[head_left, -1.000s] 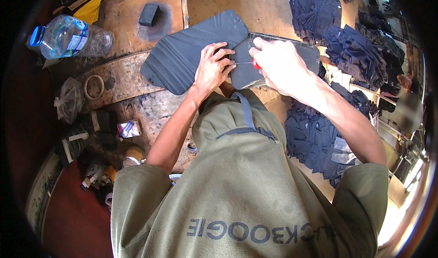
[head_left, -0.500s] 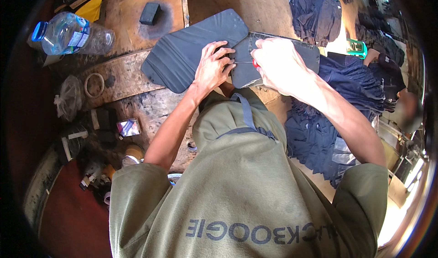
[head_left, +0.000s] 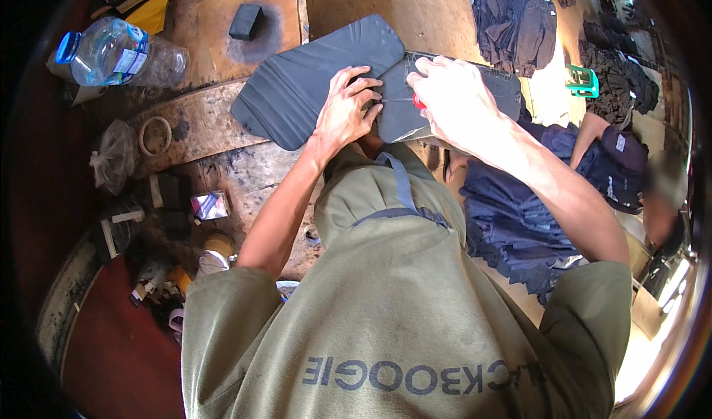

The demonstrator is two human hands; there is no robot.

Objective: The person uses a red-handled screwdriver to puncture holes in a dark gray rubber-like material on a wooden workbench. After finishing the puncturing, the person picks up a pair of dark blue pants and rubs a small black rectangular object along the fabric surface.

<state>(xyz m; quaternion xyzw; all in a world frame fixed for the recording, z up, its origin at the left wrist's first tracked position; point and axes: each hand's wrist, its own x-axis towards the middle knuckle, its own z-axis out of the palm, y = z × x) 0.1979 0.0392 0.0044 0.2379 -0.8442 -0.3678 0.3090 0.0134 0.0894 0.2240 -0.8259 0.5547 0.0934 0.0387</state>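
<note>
Worn brown wood makes up the table (head_left: 415, 11), stained dark in patches and crowded along its left edge. Far left, a clear plastic water bottle (head_left: 111, 52) with a blue cap lies on its side, with a small ring (head_left: 154, 136) below it and a black block (head_left: 245, 21) further in. Toward the middle lies a dark grey rounded sheet (head_left: 311, 78), its right end meeting a second dark grey piece (head_left: 463, 93). The left hand (head_left: 347, 111) rests flat where the two overlap, fingers spread and pressing down. Just beside it, the right hand (head_left: 454, 100) lies on the second piece, fingers curled and pinching a small red tool (head_left: 419, 101). Further right sit heaps of dark fabric (head_left: 515, 18), a green object (head_left: 583, 80), and another person's sleeve (head_left: 619, 159).
</note>
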